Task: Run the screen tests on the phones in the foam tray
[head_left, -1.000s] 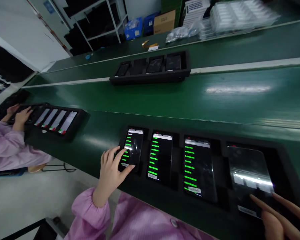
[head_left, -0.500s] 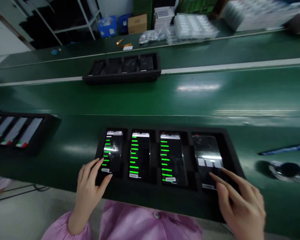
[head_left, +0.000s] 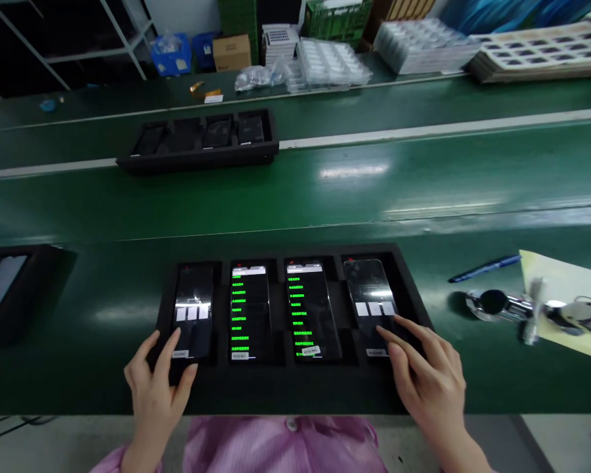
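Currently, we have four flat, black, rectangular smartphones (head_left: 252,312) lying in a row, each in its own compartment of a long black tray (head_left: 295,384) on the dark green worktop (head_left: 103,315). Our left hand (head_left: 156,381), fingers spread and gripping nothing, is at the lower left edge of the leftmost phone (head_left: 193,314); our right hand (head_left: 428,371), loosely bent and unclenched, has a fingertip at the rightmost phone (head_left: 372,289). We cannot tell whether the fingertips touch glass. Both those screens show three white squares.
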Available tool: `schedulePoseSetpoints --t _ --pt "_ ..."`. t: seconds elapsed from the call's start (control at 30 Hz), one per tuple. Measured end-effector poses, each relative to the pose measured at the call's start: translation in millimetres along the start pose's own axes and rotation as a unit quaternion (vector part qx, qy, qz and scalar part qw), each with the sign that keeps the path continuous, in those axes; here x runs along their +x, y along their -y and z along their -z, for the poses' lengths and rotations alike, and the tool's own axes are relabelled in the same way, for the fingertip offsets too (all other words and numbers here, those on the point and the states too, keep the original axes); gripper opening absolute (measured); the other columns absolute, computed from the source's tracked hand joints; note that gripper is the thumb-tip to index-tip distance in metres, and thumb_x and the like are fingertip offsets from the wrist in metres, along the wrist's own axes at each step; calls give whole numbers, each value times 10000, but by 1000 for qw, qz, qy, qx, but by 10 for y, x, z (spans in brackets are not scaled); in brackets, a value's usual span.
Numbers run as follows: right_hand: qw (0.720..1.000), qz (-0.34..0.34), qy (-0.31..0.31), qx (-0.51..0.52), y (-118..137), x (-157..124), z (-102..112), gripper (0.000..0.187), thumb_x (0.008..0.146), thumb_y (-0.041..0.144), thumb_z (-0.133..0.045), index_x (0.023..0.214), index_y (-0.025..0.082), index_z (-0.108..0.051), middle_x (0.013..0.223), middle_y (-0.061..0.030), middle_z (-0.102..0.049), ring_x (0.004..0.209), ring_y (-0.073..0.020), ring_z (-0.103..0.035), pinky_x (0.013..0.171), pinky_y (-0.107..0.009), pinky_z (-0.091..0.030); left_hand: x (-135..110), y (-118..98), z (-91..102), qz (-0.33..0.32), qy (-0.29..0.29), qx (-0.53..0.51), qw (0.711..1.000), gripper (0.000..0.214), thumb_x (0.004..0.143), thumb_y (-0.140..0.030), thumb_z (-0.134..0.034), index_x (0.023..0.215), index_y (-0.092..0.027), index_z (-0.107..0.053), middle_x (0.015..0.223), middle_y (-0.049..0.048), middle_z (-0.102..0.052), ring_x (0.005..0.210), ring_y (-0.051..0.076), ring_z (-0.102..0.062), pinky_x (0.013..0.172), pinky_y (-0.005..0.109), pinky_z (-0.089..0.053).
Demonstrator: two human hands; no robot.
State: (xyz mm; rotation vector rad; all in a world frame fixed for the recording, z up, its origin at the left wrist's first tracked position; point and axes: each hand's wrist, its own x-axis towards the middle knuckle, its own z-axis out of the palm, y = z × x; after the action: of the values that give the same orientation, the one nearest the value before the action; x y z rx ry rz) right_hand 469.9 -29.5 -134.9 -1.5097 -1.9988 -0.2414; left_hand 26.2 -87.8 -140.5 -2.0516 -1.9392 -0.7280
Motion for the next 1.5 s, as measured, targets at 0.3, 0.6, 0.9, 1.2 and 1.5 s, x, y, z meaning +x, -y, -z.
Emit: schedulePoseSetpoints --t 0.3,0.6,0.9,1.2,1.5 --pt "1000 -9 -8 -4 -27 -35 -32 223 1026 201 -577 1115 195 -782 1237 -117 -718 1128 -295 -643 974 -454 -484 -57 3 -67 11 -26 -1 1000 505 1017 -464 -592 1440 -187 -598 1443 234 -529 1226 367 -558 1060 530 -401" --pt "999 -28 19 2 -23 -17 24 234 1015 202 -585 1132 242 -784 1248 -86 -722 1141 -258 -661 998 -436 -507 -139 68 -94 10 -12 -6 1000 476 990 -395 -632 1460 -320 -630 1512 158 -526 1223 351 -576 1096 567 -395" --pt "998 -28 36 -40 182 280 68 266 1038 219 -564 1225 200 -753 1427 -149 -626 1284 -329 -552 1046 -484 -437 -102 49 -111 -7 -12 -4 1000 524 987 -339 -656 1506 -331 -583 1500 161 -536 1255 359 -581 1080 547 -409" --pt "992 64 110 0 747 635 -189 269 1068 365 -559 1235 295 -759 1494 -86 -626 1318 -302 -551 1099 -501 -370 -44 8 -79 0 -8 -9 1000 429 990 -319 -650 1417 -287 -650 1455 158 -538 1281 348 -559 1082 518 -406" --pt "986 105 90 91 568 363 -121 270 1044 287 -555 1238 244 -738 1367 -117 -673 1183 -303 -645 967 -465 -474 -30 -61 -39 21 12 -2 1000 350 990 -298 -647 1330 -238 -701 1408 155 -558 1330 344 -529 1115 516 -433"
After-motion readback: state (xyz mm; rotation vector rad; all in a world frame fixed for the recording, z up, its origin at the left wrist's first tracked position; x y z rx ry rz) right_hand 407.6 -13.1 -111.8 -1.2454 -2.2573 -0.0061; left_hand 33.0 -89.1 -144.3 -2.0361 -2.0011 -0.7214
